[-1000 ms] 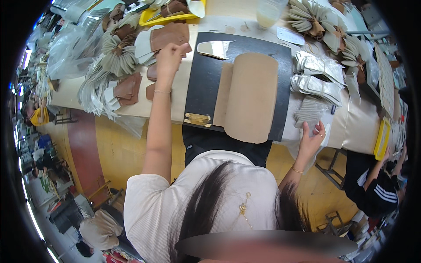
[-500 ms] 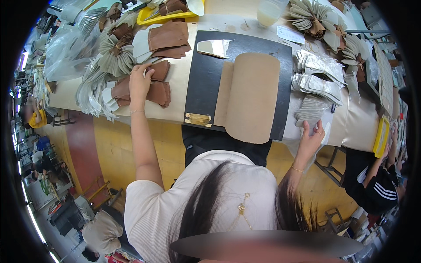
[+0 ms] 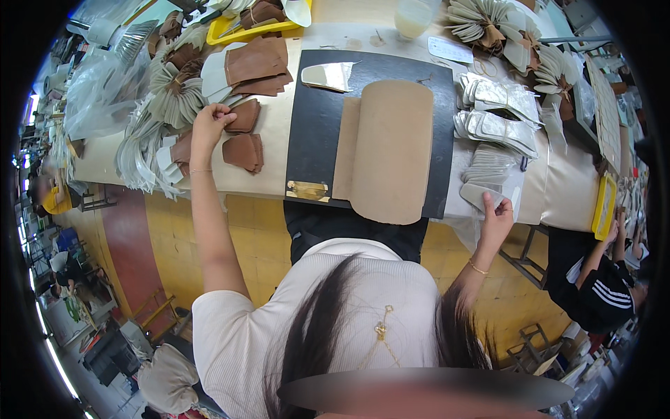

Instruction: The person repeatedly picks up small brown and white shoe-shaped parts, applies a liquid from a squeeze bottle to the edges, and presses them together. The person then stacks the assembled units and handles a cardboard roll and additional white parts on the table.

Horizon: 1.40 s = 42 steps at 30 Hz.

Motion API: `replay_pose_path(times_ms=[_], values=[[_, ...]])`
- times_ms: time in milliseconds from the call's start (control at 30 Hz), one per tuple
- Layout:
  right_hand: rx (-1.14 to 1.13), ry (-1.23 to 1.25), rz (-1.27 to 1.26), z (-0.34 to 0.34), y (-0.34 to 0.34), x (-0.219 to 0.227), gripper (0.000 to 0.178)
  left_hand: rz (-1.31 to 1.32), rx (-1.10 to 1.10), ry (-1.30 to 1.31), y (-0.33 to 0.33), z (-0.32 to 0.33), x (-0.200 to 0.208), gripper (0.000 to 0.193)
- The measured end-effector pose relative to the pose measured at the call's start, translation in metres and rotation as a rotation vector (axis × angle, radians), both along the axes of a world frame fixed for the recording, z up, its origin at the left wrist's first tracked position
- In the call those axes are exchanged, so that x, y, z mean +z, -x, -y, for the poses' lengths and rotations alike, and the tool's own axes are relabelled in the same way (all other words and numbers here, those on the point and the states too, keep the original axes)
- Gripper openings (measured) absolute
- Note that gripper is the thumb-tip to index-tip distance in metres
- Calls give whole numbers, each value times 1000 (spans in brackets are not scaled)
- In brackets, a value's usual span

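Observation:
My left hand (image 3: 208,133) is over the left part of the table, fingers bent together at the edge of a small stack of brown leather pieces (image 3: 242,116). The fingertips seem to pinch a piece there, though the hand partly hides it. Just below lies a second brown stack (image 3: 244,153). At the table's front edge on the right, my right hand (image 3: 497,218) grips a pale, flat, rounded piece (image 3: 480,193) between thumb and fingers. That piece lies beside the near end of a fanned row of similar pale pieces (image 3: 490,164).
A curved brown sheet (image 3: 394,150) lies on a black board (image 3: 317,119) in the middle. Bundled silvery pieces (image 3: 499,133) sit to the right, fanned pale bundles (image 3: 171,87) to the left. A yellow tray (image 3: 258,31) and cup (image 3: 413,19) stand behind. Another person (image 3: 593,279) is at the right.
My left hand has shifted slightly up the brown stack and its fingers have drawn together. My right hand has drawn a pale piece away from the row's near end. The whole view has shifted slightly.

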State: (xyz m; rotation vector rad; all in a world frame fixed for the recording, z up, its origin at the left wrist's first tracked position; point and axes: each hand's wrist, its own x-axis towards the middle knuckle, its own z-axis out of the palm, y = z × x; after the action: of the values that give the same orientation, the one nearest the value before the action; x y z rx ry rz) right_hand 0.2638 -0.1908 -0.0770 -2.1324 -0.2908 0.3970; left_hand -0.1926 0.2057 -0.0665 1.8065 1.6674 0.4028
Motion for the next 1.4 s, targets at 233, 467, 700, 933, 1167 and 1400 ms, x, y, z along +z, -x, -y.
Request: replay_pose_path(times_ms=[233, 467, 700, 933, 1167, 1400], values=[[66, -246, -227, 10, -1, 23, 23, -324, -224, -431, -23, 28, 11, 17], [132, -367, -376, -13, 7, 53, 21, 149, -264, 111, -45, 69, 60, 16], [216, -732, -349, -64, 26, 87, 12, 775, -305, 497, -128, 144, 133, 18], [429, -645, -526, -88, 66, 115, 13, 707, -276, 891, -186, 152, 108, 24], [567, -530, -672, -108, 86, 107, 17, 823, -293, 883, -177, 156, 96, 55], [569, -482, -644, -112, 92, 110, 18, 813, -315, 852, -177, 157, 100, 55]])
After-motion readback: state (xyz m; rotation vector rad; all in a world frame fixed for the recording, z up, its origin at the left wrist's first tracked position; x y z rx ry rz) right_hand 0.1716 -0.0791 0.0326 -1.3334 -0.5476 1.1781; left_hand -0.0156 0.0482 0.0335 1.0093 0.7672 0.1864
